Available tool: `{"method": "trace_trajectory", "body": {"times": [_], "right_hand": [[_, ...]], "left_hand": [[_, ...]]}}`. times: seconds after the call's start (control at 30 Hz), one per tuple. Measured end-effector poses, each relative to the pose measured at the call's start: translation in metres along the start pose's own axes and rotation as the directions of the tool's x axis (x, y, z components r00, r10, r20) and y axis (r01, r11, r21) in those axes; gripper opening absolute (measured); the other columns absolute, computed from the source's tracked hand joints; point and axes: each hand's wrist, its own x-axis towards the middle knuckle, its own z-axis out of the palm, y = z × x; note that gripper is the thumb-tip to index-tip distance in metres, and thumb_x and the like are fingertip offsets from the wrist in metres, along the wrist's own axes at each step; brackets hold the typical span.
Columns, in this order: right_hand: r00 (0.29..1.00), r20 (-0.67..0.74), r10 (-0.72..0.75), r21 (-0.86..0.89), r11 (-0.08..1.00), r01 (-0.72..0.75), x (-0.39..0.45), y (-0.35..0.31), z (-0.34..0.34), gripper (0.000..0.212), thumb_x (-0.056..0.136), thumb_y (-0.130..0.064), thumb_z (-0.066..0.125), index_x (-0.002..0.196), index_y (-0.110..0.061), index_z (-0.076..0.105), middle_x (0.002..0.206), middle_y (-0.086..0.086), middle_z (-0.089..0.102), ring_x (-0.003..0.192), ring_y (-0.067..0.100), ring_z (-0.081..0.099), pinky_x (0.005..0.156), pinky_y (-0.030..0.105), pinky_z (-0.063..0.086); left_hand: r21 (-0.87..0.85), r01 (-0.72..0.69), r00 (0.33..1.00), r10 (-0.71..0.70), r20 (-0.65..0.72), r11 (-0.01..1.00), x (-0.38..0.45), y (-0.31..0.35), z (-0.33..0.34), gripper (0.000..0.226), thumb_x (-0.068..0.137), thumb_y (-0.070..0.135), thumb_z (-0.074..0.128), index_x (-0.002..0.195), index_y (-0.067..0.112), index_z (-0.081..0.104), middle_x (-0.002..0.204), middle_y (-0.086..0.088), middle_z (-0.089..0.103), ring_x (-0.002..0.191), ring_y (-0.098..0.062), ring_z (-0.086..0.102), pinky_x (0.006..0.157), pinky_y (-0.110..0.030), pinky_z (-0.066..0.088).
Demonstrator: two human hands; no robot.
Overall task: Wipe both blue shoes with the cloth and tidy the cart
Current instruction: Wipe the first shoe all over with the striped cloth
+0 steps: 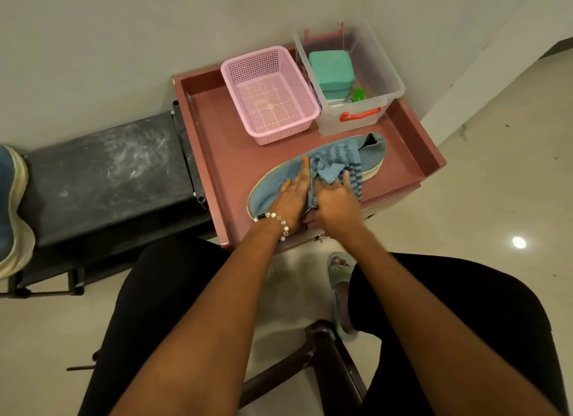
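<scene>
Mid-wipe on the first blue knit shoe with a white sole (273, 184), lying on its side on the pink tray-top cart (217, 130). Left hand (293, 192) flat, fingers straight, pressing the upper to steady it. Right hand (336, 195) curled over the blue striped cloth (338, 164), bunched against the shoe's middle. Second blue shoe (12, 211) waiting on the dark bench (105, 167), well apart. Next, probably: drag cloth heelward, then swap shoes.

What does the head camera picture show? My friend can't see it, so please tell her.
A person's left hand presses flat on a blue fabric shoe on a reddish-brown cart tray, while the right hand grips a blue striped cloth over it. Behind stand an empty pink plastic basket and a clear storage box.
</scene>
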Motion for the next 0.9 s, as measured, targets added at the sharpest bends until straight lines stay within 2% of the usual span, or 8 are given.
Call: {"method": "trace_trajectory", "body": {"times": [0.1, 0.27, 0.33, 0.43, 0.57, 0.7, 0.8, 0.9], "right_hand": [[0.972, -0.066, -0.226, -0.113, 0.969, 0.218, -0.004, 0.054, -0.012, 0.064, 0.069, -0.004, 0.068, 0.131, -0.006, 0.053, 0.121, 0.020, 0.063, 0.117, 0.033, 0.057, 0.113, 0.050, 0.006], [0.995, -0.081, 0.050, -0.333, 0.940, -0.074, 0.010, 0.055, -0.013, 0.039, 0.079, -0.009, 0.055, 0.116, -0.005, 0.064, 0.109, 0.021, 0.067, 0.106, 0.031, 0.061, 0.111, 0.049, 0.027], [0.983, -0.143, 0.111, -0.131, 0.983, -0.130, 0.007, 0.019, -0.006, 0.024, 0.073, -0.006, 0.054, 0.087, 0.005, 0.069, 0.083, 0.024, 0.069, 0.083, 0.035, 0.065, 0.093, 0.046, 0.049], [1.000, -0.022, 0.020, 0.156, 0.988, -0.017, -0.005, 0.000, 0.001, 0.030, 0.067, 0.001, 0.063, 0.096, 0.011, 0.064, 0.095, 0.029, 0.065, 0.095, 0.041, 0.058, 0.095, 0.046, 0.045], [0.996, -0.030, -0.086, -0.034, 0.996, 0.085, 0.003, 0.065, -0.010, 0.044, 0.076, -0.003, 0.055, 0.119, -0.009, 0.063, 0.113, 0.020, 0.064, 0.109, 0.039, 0.056, 0.109, 0.044, 0.032], [0.992, -0.070, 0.108, -0.205, 0.971, -0.120, 0.012, 0.057, -0.015, 0.032, 0.085, -0.008, 0.051, 0.113, -0.007, 0.065, 0.103, 0.018, 0.068, 0.101, 0.033, 0.060, 0.112, 0.043, 0.025], [0.982, -0.122, 0.144, 0.058, 0.989, -0.138, 0.007, 0.017, -0.002, 0.032, 0.082, -0.010, 0.043, 0.096, 0.007, 0.066, 0.095, 0.026, 0.067, 0.097, 0.038, 0.060, 0.099, 0.045, 0.042], [0.999, -0.033, -0.042, 0.170, 0.984, 0.047, -0.009, 0.020, -0.003, 0.043, 0.077, -0.002, 0.049, 0.118, 0.005, 0.059, 0.118, 0.027, 0.058, 0.115, 0.041, 0.050, 0.104, 0.043, 0.038]], "left_hand": [[0.077, -0.012, 1.000, 0.010, 0.024, 0.997, 0.001, 0.002, 0.001, 0.125, 0.067, -0.015, 0.067, 0.145, 0.013, -0.025, 0.159, -0.004, 0.012, 0.127, -0.027, 0.047, 0.116, -0.031, 0.011], [0.157, -0.079, 0.997, 0.078, 0.013, 0.984, 0.006, -0.005, 0.008, 0.134, 0.063, -0.011, 0.073, 0.138, 0.017, -0.033, 0.160, 0.000, -0.010, 0.141, -0.019, 0.028, 0.119, -0.037, 0.006], [0.148, -0.074, 0.997, 0.076, -0.013, 0.986, 0.007, -0.005, 0.007, 0.122, 0.068, -0.014, 0.065, 0.144, 0.013, -0.026, 0.160, -0.002, -0.008, 0.146, -0.019, 0.015, 0.119, -0.036, 0.004], [0.104, -0.072, 0.997, 0.074, -0.024, 0.992, 0.006, -0.002, 0.004, 0.109, 0.076, -0.013, 0.057, 0.146, 0.012, -0.023, 0.160, -0.001, -0.002, 0.144, -0.018, 0.020, 0.117, -0.030, 0.001], [0.186, -0.059, 0.998, 0.062, -0.009, 0.981, 0.008, -0.003, 0.007, 0.129, 0.064, -0.007, 0.077, 0.146, 0.009, -0.022, 0.159, -0.002, -0.011, 0.143, -0.021, 0.024, 0.117, -0.034, 0.005], [0.263, -0.077, 0.996, 0.084, -0.015, 0.962, 0.008, -0.002, 0.009, 0.129, 0.064, -0.009, 0.075, 0.146, 0.008, -0.022, 0.158, -0.005, -0.016, 0.147, -0.019, 0.005, 0.117, -0.036, 0.006], [0.283, -0.063, 0.997, 0.075, -0.032, 0.957, 0.010, -0.001, 0.008, 0.111, 0.074, -0.013, 0.062, 0.147, 0.008, -0.019, 0.158, -0.006, -0.015, 0.147, -0.018, 0.005, 0.117, -0.035, 0.006], [0.271, -0.054, 0.998, 0.062, -0.022, 0.961, 0.010, -0.002, 0.008, 0.115, 0.074, -0.005, 0.067, 0.146, 0.009, -0.020, 0.158, -0.005, -0.017, 0.146, -0.019, 0.013, 0.117, -0.033, 0.007]]}}
